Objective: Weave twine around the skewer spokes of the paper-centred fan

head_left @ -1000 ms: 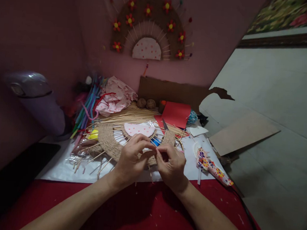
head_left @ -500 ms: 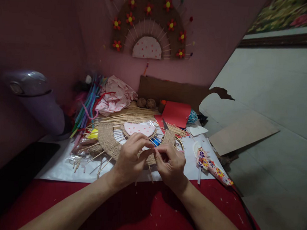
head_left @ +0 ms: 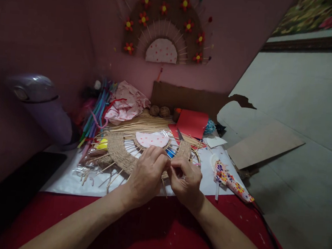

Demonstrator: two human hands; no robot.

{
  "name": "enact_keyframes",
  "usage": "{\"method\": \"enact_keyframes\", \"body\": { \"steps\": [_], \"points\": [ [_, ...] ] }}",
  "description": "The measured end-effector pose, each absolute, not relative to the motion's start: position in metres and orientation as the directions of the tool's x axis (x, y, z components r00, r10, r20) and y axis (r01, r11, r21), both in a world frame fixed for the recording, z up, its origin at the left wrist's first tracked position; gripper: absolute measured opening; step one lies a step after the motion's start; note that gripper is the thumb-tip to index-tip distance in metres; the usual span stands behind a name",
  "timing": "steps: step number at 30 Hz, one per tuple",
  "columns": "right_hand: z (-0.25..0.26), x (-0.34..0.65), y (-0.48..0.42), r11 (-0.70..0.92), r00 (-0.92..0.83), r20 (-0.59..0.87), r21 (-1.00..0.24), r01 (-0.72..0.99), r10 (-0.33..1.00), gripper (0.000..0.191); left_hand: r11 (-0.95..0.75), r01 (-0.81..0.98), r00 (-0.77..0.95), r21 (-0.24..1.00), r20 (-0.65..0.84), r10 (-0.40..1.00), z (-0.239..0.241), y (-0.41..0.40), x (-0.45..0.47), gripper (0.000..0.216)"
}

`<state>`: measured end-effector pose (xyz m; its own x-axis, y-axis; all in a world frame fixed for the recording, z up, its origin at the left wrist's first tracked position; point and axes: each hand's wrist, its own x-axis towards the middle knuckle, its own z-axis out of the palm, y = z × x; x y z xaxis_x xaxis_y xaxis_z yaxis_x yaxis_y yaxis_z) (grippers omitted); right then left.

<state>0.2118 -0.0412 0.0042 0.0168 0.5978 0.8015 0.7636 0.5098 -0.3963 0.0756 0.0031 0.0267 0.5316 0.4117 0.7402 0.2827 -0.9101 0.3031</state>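
A pink wall (head_left: 222, 48) backs the tabletop (head_left: 221, 227), whose red covering carries a white sheet (head_left: 65, 184). On that sheet lies a woven half-ring (head_left: 116, 147), its long axis running left to right and its bulge facing the person, with thin sticks (head_left: 103, 169) radiating past the rim. The left hand (head_left: 148, 172) covers part of the near curve; the right hand (head_left: 186, 177) sits just beside it, nearer the right end. Most of the weave therefore lies beyond and leftward of the fingers. The right thumb and forefinger are pinched together, anything between them too small to make out; the left fingers bend inward, their tips hidden, so their grip cannot be told. A blue thing (head_left: 170, 153) beyond the hands is partly covered and unidentifiable.
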Motion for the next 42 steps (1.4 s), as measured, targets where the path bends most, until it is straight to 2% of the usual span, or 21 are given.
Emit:
{"method": "enact_keyframes", "body": {
  "steps": [4, 7, 10, 12, 16, 23, 28, 31, 37, 42],
  "points": [
    [0.006, 0.209, -0.042, 0.491, 0.073, 0.791, -0.446, 0.748, 0.607, 0.008, -0.907, 0.245, 0.499, 0.344, 0.757, 0.422, 0.027, 0.003, 0.075, 0.011],
    [0.006, 0.21, -0.041, 0.445, 0.136, 0.775, -0.486, 0.753, 0.617, 0.009, -0.911, 0.168, 0.535, 0.378, 0.741, 0.406, 0.03, 0.001, 0.075, 0.011],
    [0.006, 0.212, -0.039, 0.415, 0.175, 0.763, -0.511, 0.752, 0.622, 0.01, -0.887, 0.067, 0.552, 0.457, 0.723, 0.414, 0.034, -0.002, 0.073, 0.01],
    [0.005, 0.213, -0.038, 0.409, 0.192, 0.753, -0.531, 0.742, 0.63, 0.01, -0.85, 0.038, 0.513, 0.525, 0.72, 0.468, 0.036, -0.002, 0.07, 0.01],
    [0.005, 0.213, -0.038, 0.408, 0.198, 0.74, -0.55, 0.729, 0.643, 0.01, -0.779, 0.104, 0.426, 0.618, 0.68, 0.596, 0.04, 0.001, 0.067, 0.016],
    [0.007, 0.212, -0.039, 0.436, 0.136, 0.753, -0.508, 0.743, 0.644, 0.009, -0.813, 0.188, 0.352, 0.551, 0.735, 0.58, 0.04, 0.008, 0.068, 0.013],
    [0.009, 0.21, -0.04, 0.452, 0.142, 0.761, -0.512, 0.73, 0.633, 0.007, -0.672, 0.303, 0.109, 0.675, 0.676, 0.728, 0.041, 0.021, 0.061, 0.003],
    [0.007, 0.211, -0.038, 0.45, 0.172, 0.758, -0.536, 0.715, 0.629, 0.006, -0.611, 0.317, 0.017, 0.726, 0.639, 0.769, 0.043, 0.029, 0.057, 0.006],
    [0.004, 0.213, -0.036, 0.434, 0.257, 0.723, -0.618, 0.655, 0.641, 0.006, -0.493, 0.216, 0.049, 0.843, 0.495, 0.867, 0.044, 0.034, 0.056, 0.014],
    [0.007, 0.212, -0.04, 0.46, 0.216, 0.719, -0.615, 0.641, 0.66, 0.009, -0.441, 0.209, 0.121, 0.873, 0.425, 0.897, 0.041, 0.036, 0.055, 0.023]
  ]
}}
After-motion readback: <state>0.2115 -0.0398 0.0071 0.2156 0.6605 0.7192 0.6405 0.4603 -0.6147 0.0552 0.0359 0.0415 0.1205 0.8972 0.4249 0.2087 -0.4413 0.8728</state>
